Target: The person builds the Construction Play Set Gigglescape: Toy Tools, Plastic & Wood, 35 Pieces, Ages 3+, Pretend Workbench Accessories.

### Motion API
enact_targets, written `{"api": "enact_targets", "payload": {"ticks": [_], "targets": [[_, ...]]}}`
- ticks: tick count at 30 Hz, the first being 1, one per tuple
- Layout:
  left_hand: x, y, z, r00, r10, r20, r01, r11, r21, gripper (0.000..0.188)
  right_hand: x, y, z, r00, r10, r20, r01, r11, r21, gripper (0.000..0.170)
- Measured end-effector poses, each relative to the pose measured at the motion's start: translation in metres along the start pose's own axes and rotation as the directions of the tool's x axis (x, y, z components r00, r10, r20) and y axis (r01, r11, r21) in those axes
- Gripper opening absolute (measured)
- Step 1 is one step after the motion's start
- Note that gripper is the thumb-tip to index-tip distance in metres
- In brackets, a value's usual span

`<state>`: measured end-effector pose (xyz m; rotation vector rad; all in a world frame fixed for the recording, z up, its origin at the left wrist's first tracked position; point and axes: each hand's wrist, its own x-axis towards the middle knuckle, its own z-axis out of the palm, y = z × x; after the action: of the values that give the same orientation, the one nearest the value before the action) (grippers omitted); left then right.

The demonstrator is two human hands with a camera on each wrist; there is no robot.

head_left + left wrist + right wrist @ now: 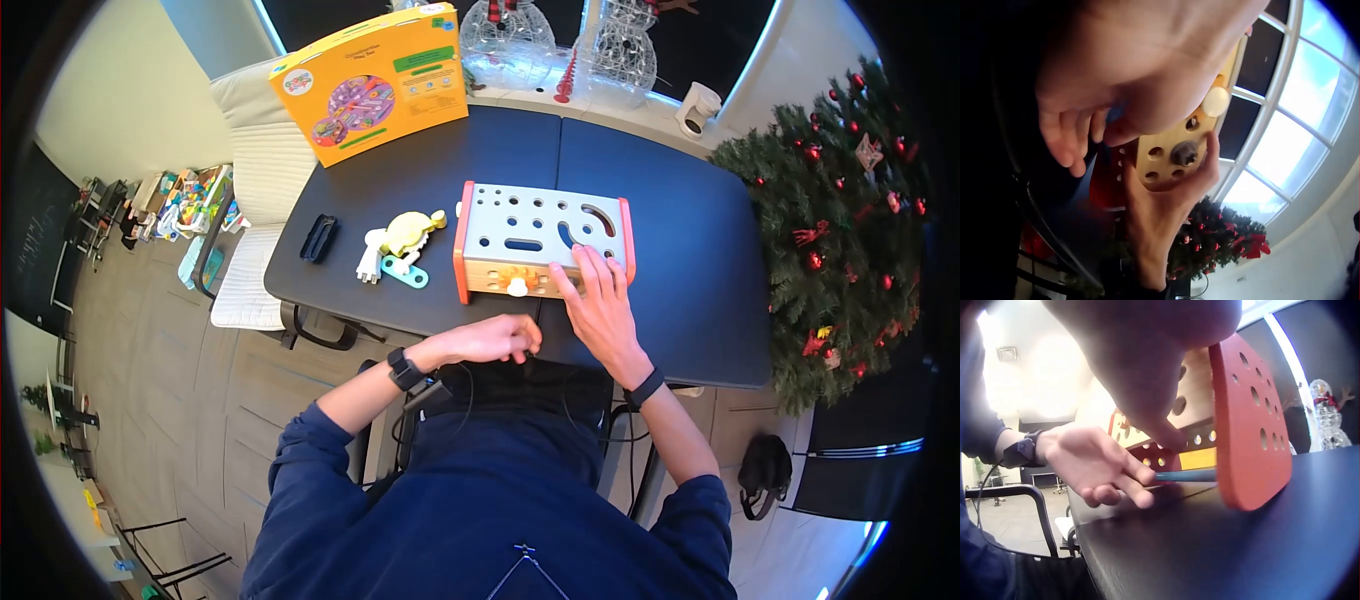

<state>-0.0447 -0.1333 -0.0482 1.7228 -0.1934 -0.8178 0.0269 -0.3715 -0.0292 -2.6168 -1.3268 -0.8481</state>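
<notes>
A wooden toy workbench (pixel 530 235) with a grey, hole-punched top and red end panels stands on the dark table. My right hand (pixel 603 310) grips its front right part. In the left wrist view that hand (pixel 1169 203) spans the front panel, around a grey bolt (pixel 1184 154). My left hand (pixel 490 340) hangs at the table's front edge, fingers loosely bent, nothing seen in it. The right wrist view shows this hand (pixel 1094 462) overlapping the end of a bluish bar (pixel 1188 476) below the bench. An orange piece with a white knob (pixel 517 286) sits on the front panel.
Left of the bench lie yellow and white toy pieces (pixel 408 235) and a teal strip with holes (pixel 407 273). Beyond them is a small black tray (pixel 319 239). A yellow play set box (pixel 375 85) stands at the back left. A decorated tree (pixel 835 240) borders the table's right side.
</notes>
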Motion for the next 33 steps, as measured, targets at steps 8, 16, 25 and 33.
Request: {"api": "enact_targets", "payload": {"ticks": [8,16,25,33], "targets": [[-0.091,0.037,-0.058,0.9,0.013,-0.435,0.369,0.509,0.778,0.024,0.005,-0.02,-0.004,0.997,0.072,-0.015,-0.072,0.997,-0.018,0.082],[-0.078,-0.042,-0.094,0.76,0.383,-0.526,0.498,0.177,0.849,0.037,0.005,-0.034,-0.002,0.992,0.109,-0.057,-0.108,0.994,0.013,0.074],[-0.061,-0.041,-0.101,0.765,0.519,-0.381,0.389,0.099,0.916,0.021,0.003,-0.032,0.001,0.99,0.11,-0.086,-0.106,0.993,0.048,0.073],[-0.064,-0.023,-0.098,0.74,0.497,-0.454,0.328,0.322,0.888,0.031,0.004,-0.032,0.001,0.989,0.122,-0.081,-0.118,0.992,0.05,0.077]]}}
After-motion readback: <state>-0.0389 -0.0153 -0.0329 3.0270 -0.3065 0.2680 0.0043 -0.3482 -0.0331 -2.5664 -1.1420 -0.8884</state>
